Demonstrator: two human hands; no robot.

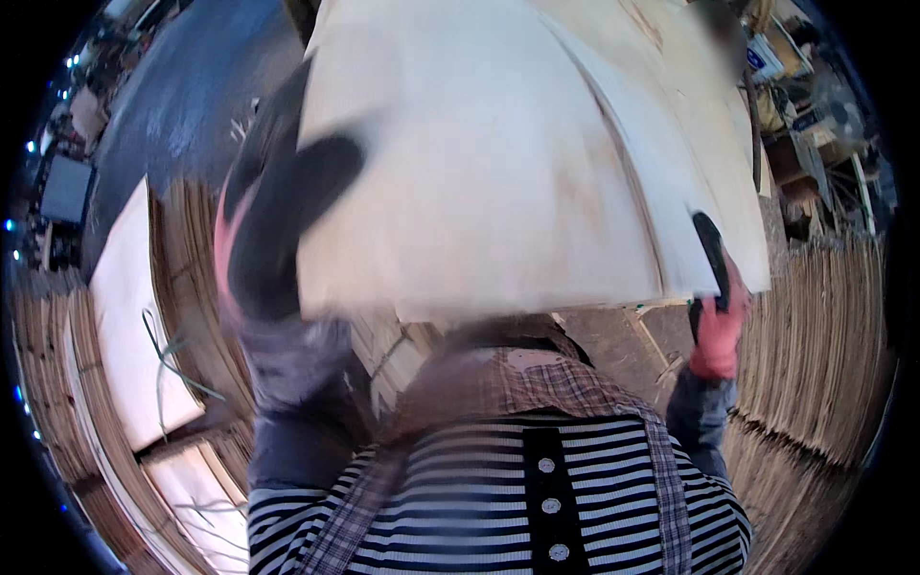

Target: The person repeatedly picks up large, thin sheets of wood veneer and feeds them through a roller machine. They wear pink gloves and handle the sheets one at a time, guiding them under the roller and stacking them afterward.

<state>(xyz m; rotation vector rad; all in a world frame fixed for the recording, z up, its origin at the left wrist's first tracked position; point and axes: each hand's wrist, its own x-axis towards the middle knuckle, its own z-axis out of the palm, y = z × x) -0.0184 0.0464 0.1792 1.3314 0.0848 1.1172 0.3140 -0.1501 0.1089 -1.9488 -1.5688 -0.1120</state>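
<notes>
A broad, pale wood veneer sheet (460, 192) stretches out in front of my body, partly smeared by motion. A dark, curved split or seam runs down its right part. My left hand (273, 220), in a pink glove with a black coating, grips the left edge with the thumb laid over the top face; it is blurred. Near the sheet's right near corner, my right hand (719, 321) in a similar glove is closed on the edge, a black-coated finger or thumb on top. The fingers beneath the sheet are hidden.
Tall stacks of veneer (810, 335) stand close on my right. More stacks (196, 278) line the left, one with a pale sheet (144, 326) and a loose green strap (163, 364). Bluish-grey floor (192, 86) lies at the far left; clutter (805, 144) fills the far right.
</notes>
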